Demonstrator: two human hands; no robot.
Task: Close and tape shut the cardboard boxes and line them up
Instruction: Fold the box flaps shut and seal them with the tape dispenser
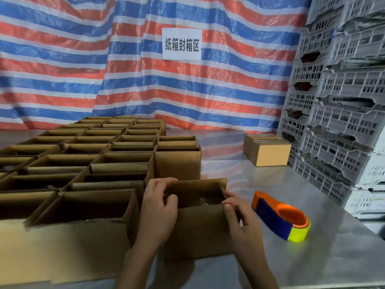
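- The shiny table [270, 184] holds everything.
- Many open boxes [100, 155] stand in rows on the left. Most of the job looks left to do.
- One box [200, 232] sits at the near edge. Its open top faces up and its long side runs left to right. It has no tape yet.
- A closed box [268, 151] sits far back on the right. It looks done.
- The tape holder [281, 215] lies just right of the near box, untouched.
- The left hand [160, 207] curls its fingers over the box's left end. The right hand [239, 217] pinches the right end flap.

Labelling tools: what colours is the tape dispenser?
The tape dispenser is orange and dark blue, with a yellow-green roll; head view.
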